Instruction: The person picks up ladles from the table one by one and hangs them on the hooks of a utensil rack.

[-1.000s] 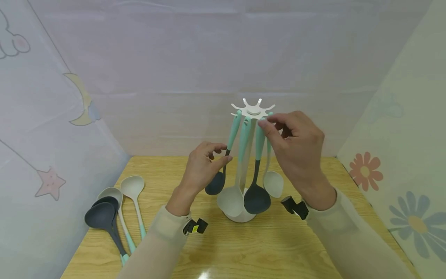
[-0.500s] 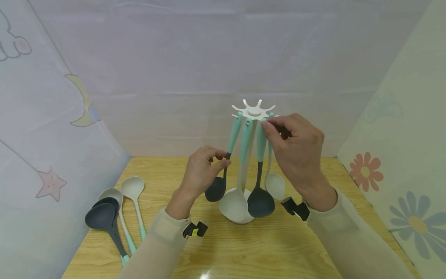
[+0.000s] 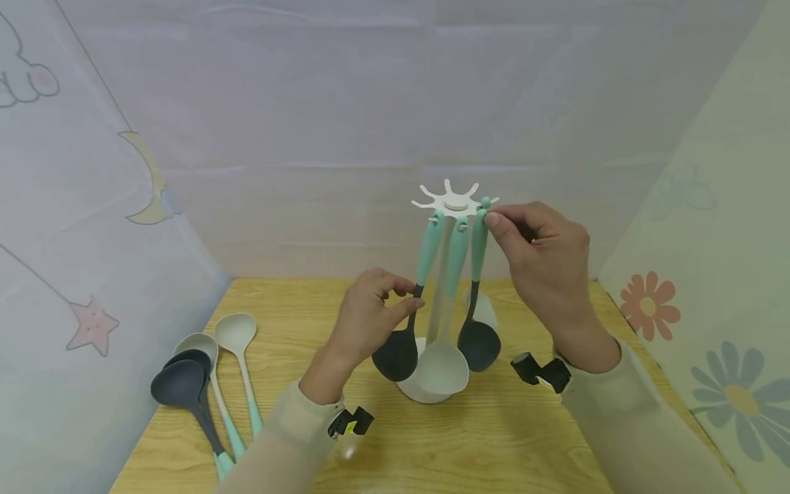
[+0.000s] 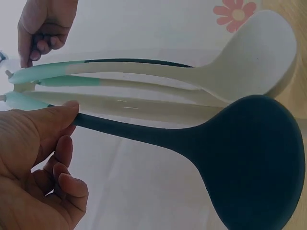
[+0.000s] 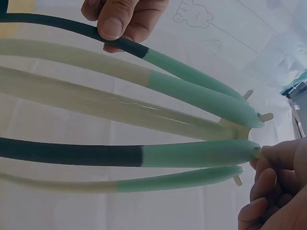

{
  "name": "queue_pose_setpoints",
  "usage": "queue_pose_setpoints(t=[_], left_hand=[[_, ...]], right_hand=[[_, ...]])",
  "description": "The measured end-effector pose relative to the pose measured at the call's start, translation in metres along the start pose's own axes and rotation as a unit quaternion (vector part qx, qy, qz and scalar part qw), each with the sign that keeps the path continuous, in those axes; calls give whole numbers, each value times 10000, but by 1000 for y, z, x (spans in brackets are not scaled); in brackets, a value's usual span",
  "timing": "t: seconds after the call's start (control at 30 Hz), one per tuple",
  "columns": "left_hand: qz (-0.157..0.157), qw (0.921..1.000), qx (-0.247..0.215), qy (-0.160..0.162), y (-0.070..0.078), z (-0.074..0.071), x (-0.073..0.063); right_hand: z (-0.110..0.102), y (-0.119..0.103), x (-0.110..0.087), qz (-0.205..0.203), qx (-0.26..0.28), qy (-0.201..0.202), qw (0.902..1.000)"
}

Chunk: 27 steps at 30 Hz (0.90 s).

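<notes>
A white utensil rack (image 3: pixel 455 204) with radiating hooks stands on the table, with several mint-handled utensils hanging from it. My left hand (image 3: pixel 378 319) pinches the neck of a dark ladle (image 3: pixel 395 355) on the rack's left side. In the left wrist view, thumb and finger meet just below its mint grip. A white ladle (image 3: pixel 441 367) hangs at the front. On the right hangs a second dark ladle (image 3: pixel 479 345); my right hand (image 3: pixel 549 264) pinches the hook tip at its handle's top. Another white utensil (image 3: pixel 484 307) is partly hidden behind it.
Several more mint-handled utensils lie on the table's left side, among them a dark ladle (image 3: pixel 179 383) and a white spoon-like one (image 3: pixel 235 331). The wooden table (image 3: pixel 395 453) is bounded by printed cloth walls at the back and both sides.
The rack has turned, carrying its front utensils rightward and the rear white one behind the right dark ladle. Both hands have shifted slightly right with it.
</notes>
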<state>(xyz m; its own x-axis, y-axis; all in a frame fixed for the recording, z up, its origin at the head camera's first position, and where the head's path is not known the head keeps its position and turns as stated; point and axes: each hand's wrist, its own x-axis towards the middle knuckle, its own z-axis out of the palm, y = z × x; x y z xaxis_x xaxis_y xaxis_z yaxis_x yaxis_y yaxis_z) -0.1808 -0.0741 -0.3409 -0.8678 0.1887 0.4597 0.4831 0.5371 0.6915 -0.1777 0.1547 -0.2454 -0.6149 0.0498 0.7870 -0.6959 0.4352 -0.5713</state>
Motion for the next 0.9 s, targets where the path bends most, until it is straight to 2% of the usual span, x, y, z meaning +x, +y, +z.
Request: queue_pose_setpoints(t=[0.2, 0.4, 0.57, 0.67, 0.83, 0.9], left_hand=[[65, 9998, 44, -196, 3, 7, -5], [31, 9996, 132, -261, 5, 13, -9], [42, 9994, 107, -315, 4, 16, -12], [27, 9994, 138, -315, 5, 18, -13], [33, 9994, 154, -313, 5, 19, -15], [31, 9993, 170, -327, 4, 19, -15]], right_hand=[[-4, 3, 5, 632, 102, -165, 9978], [-5, 6, 12, 1290, 91, -552, 9901], [-3, 10, 17, 1568, 292, -859, 9834], [-2, 12, 17, 1467, 228, -813, 9856], [-2, 7, 7, 754, 27, 139, 9971], [-2, 3, 1, 453, 190, 283, 9984]])
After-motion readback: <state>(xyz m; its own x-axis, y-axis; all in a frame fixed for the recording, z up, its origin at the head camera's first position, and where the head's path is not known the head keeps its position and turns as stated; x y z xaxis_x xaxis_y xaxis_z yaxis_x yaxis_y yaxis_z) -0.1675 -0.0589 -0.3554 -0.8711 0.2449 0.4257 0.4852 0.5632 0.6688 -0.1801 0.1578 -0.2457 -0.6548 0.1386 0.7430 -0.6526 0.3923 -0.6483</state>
